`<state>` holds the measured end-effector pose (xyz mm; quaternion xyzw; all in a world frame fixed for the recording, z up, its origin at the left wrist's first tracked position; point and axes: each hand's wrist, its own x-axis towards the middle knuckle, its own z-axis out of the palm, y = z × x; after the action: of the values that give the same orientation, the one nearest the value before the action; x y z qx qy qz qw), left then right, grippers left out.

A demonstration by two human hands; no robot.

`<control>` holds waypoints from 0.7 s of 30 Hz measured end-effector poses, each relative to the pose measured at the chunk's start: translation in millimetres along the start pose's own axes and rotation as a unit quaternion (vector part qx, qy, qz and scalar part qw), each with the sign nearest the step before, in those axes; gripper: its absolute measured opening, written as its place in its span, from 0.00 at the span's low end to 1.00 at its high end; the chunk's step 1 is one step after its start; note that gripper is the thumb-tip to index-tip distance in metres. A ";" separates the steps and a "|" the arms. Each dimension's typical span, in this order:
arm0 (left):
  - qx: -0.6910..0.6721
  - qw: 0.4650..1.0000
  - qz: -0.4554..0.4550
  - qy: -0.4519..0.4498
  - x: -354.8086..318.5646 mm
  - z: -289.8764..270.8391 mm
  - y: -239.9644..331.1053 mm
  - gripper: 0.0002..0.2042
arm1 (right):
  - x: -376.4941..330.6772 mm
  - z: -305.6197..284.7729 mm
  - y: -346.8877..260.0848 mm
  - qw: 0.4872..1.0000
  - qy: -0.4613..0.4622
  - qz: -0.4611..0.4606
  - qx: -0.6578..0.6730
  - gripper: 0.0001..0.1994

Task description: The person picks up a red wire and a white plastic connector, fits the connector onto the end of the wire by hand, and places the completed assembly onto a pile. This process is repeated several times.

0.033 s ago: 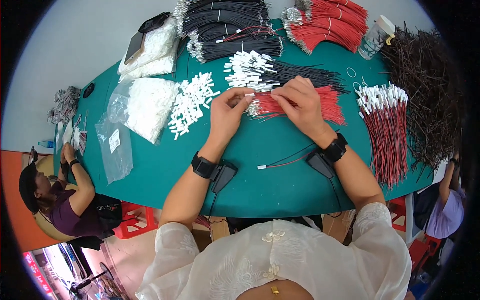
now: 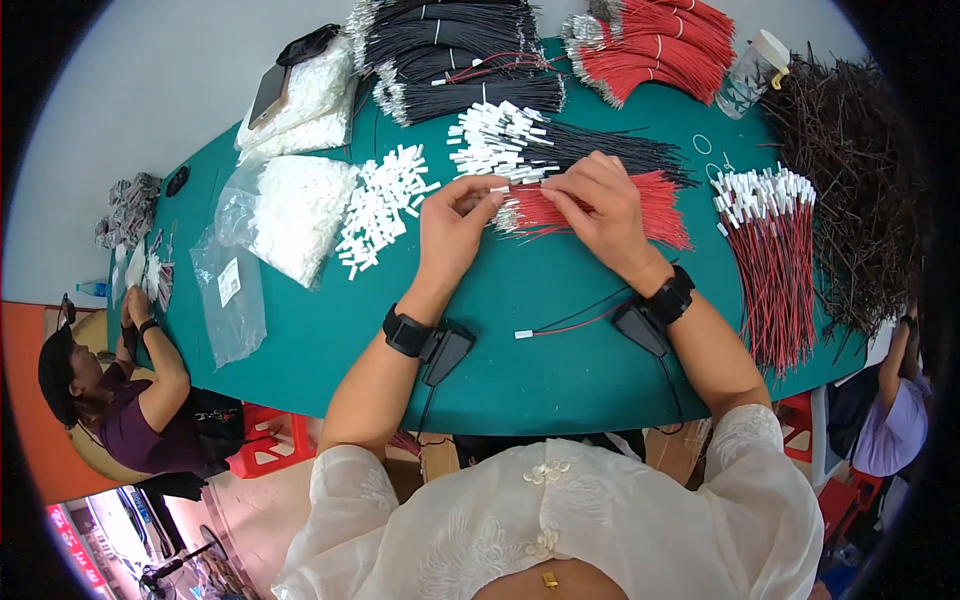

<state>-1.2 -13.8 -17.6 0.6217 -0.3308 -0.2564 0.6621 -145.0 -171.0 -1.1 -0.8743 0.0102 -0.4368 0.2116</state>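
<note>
My left hand (image 2: 452,228) pinches a small white connector (image 2: 493,187) between thumb and fingertips. My right hand (image 2: 603,205) meets it from the right, fingertips closed on the bare end of a red wire from the loose red wire bundle (image 2: 655,205) lying under both hands. Both hands hover over the green table (image 2: 520,375). A heap of loose white connectors (image 2: 380,208) lies just left of my left hand. One red and black wire pair with a white connector (image 2: 565,324) lies near the front, between my wrists.
Black wires with white connectors (image 2: 545,140) lie behind my hands, and red ones (image 2: 775,255) at the right. Bags of connectors (image 2: 290,210), black bundles (image 2: 450,50), red bundles (image 2: 660,40), a clear cup (image 2: 750,70) and dark wires (image 2: 860,180) ring the table. A person (image 2: 130,400) sits left, another (image 2: 890,420) right.
</note>
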 end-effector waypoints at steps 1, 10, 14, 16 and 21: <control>0.001 1.000 0.000 -0.001 -0.5 0.5 2.1 0.10 | -0.7 0.1 -0.3 1.000 0.001 0.001 0.000 0.06; -0.054 0.997 -0.043 -0.036 -7.8 1.0 8.1 0.09 | -0.9 0.6 -4.5 1.000 0.004 0.013 0.019 0.06; -0.079 0.995 -0.048 -0.037 -7.9 0.4 8.6 0.09 | -0.2 0.9 -5.6 1.000 0.002 0.012 0.026 0.06; -0.082 0.995 -0.051 -0.037 -8.1 0.8 9.4 0.09 | 0.4 0.2 -6.6 0.999 0.001 0.014 0.034 0.06; -0.093 0.993 -0.055 -0.045 -7.8 0.0 6.3 0.10 | -0.3 0.0 -8.4 0.999 -0.010 0.025 0.040 0.06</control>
<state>-6.7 -7.3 -12.2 0.5628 -0.2999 -0.3498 0.6863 -146.5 -163.3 1.9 -0.8687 0.0120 -0.4229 0.2575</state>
